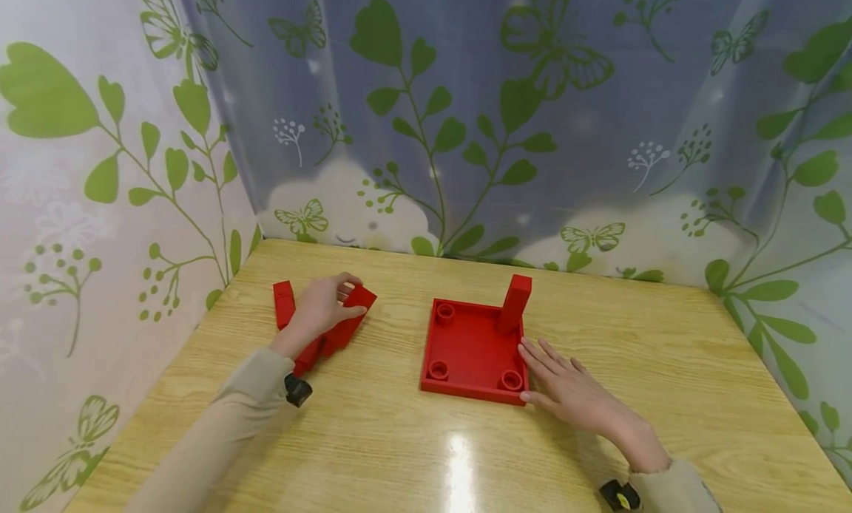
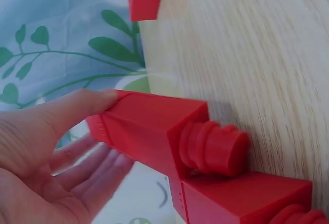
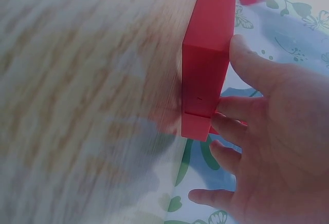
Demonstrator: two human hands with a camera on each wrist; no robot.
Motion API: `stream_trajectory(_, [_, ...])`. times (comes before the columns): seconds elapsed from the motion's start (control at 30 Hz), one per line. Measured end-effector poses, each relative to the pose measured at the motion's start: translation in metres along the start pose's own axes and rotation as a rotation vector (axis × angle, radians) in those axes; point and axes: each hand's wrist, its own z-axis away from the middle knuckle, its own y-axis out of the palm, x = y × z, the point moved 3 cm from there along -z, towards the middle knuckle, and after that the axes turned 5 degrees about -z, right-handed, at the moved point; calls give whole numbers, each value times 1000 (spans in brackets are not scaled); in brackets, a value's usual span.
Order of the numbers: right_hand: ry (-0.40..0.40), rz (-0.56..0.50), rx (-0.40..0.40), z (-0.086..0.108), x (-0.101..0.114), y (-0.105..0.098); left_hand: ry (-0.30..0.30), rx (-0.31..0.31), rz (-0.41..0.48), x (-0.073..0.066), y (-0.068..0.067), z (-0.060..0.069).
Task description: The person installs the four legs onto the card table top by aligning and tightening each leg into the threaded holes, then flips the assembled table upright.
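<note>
A red square tray-like panel (image 1: 471, 343) with raised edges lies on the table. One red square leg (image 1: 515, 304) stands upright at its far right corner; round sockets show at the other three corners. My right hand (image 1: 574, 393) rests at the panel's right side, fingers extended, with fingertips touching the edge (image 3: 206, 75). To the left, my left hand (image 1: 322, 306) pinches a red leg (image 2: 149, 124) between thumb and fingers. A ridged round peg (image 2: 216, 148) sticks out of that leg's end. Beside it lies another red leg (image 2: 247, 196), partly out of frame.
Another red leg (image 1: 283, 303) lies left of my left hand, near the table's left side. The wooden table (image 1: 373, 439) meets a patterned curtain (image 1: 426, 128) at the back and a similar one at the left.
</note>
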Motion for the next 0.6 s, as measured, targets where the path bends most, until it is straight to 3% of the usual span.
stream_trajectory(0.27, [-2, 1, -2, 0, 1, -1, 60, -150, 239, -4, -6, 2])
stream_trajectory(0.6, [-4, 0, -6, 1, 1, 0, 110, -193, 431, -22, -7, 0])
